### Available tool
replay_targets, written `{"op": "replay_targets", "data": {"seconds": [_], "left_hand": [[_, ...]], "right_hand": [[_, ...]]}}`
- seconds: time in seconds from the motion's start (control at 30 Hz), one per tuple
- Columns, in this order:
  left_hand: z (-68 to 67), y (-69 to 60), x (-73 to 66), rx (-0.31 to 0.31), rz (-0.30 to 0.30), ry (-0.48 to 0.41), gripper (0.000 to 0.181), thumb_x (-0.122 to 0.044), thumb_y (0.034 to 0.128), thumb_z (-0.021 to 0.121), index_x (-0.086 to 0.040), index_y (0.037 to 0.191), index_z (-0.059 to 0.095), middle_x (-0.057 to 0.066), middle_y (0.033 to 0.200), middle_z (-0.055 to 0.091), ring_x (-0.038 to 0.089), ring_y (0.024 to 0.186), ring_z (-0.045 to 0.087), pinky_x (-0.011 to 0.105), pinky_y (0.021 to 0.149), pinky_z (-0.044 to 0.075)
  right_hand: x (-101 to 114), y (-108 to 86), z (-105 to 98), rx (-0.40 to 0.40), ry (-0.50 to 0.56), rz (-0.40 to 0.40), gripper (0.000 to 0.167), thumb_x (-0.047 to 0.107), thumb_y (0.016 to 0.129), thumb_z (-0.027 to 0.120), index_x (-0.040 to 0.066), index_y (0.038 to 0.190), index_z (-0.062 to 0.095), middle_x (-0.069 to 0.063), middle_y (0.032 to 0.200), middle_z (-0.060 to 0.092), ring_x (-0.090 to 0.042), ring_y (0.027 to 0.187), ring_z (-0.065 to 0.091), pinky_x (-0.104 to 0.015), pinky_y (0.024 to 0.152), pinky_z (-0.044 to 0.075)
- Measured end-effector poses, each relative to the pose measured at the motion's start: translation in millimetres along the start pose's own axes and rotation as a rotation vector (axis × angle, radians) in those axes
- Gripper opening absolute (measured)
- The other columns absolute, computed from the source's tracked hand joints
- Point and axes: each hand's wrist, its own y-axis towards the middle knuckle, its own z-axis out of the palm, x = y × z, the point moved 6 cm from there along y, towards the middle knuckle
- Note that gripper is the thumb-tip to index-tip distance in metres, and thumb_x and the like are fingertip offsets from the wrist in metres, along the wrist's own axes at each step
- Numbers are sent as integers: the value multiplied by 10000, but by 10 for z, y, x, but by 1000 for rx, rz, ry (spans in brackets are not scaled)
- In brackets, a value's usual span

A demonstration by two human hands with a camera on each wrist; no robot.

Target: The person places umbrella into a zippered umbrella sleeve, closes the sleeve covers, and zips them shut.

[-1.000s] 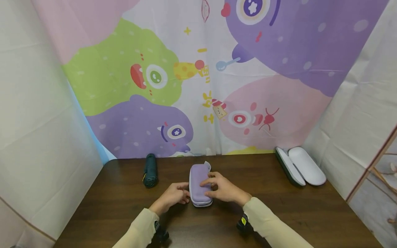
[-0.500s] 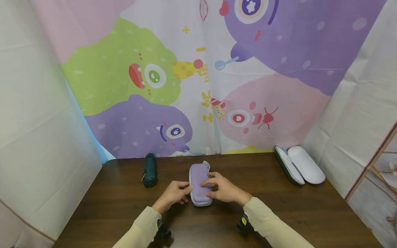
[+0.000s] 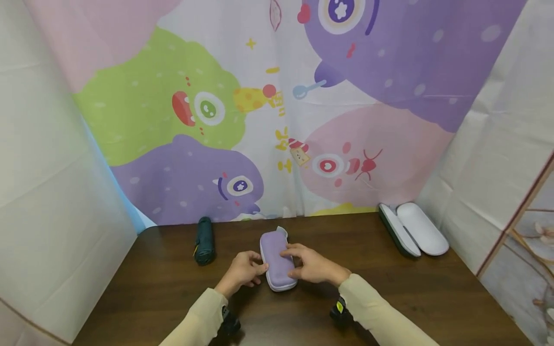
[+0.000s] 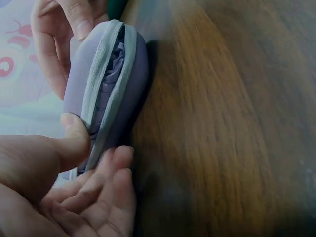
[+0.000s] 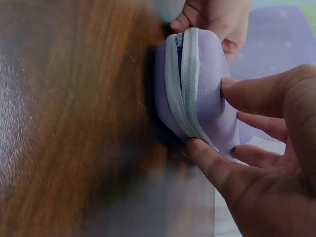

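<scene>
A purple hard zip case (image 3: pixel 272 250) with a pale zip band lies on the table in front of me, slightly turned. In the left wrist view the case's zip (image 4: pixel 101 74) is partly undone, and folded purple fabric (image 4: pixel 109 81) shows in the gap. My left hand (image 3: pixel 242 270) pinches the case's left edge by the zip, thumb on the upper shell; a zip pull is hidden. My right hand (image 3: pixel 313 265) holds the case from the right, fingers spread over its top and side. In the right wrist view the zip band (image 5: pixel 190 84) narrows to a closed line near my fingertip.
On the brown wooden table (image 3: pixel 368 298), a rolled dark green umbrella-like bundle (image 3: pixel 205 242) lies at the back left. An open dark green case with white lining (image 3: pixel 421 228) lies at the back right. A cartoon-printed curtain (image 3: pixel 285 110) hangs behind the table.
The case has turned slightly, its far end swinging left. My left thumb has come onto the case's left edge. The right hand keeps its hold; the head view has shifted slightly.
</scene>
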Motion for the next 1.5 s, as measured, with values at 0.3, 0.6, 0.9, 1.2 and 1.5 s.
{"op": "replay_targets", "data": {"seconds": [0.3,0.6,0.9,1.2,1.5], "left_hand": [[-121,63,-167,-81,244,149,636,-75,790,889,-11,1367,632,144,1037,681,184,778,649,274,627,531],[-184,95,-386,-13,230,205,475,-101,818,853,56,1240,704,201,1153,737,239,873,716,365,725,601],[-110,161,-521,-36,340,418,430,-99,794,875,33,1179,735,204,1256,701,354,1092,688,471,914,581],[-16,134,-643,126,250,512,641,-147,747,934,110,1265,659,325,1450,541,478,1347,534,543,1116,448],[23,158,-626,142,195,526,627,-114,750,926,101,1272,653,332,1489,497,481,1378,502,546,1141,421]], "right_hand": [[19,-55,6,9,34,-18,515,86,942,727,-22,1424,582,-317,1598,323,-440,1256,599,-482,986,561],[75,-80,26,10,57,-26,497,81,930,740,-42,1390,602,-335,1587,321,-452,1217,612,-494,972,566],[82,-121,65,33,70,-38,486,116,940,747,-8,1391,614,-308,1596,337,-440,1209,628,-470,980,566],[-42,-135,-7,5,99,-55,408,88,947,732,-2,1337,654,-251,1526,491,-373,1215,648,-417,981,569],[-175,-129,-70,-48,74,-11,439,56,921,750,-46,1330,627,-244,1300,639,-240,967,742,-210,784,567]]}}
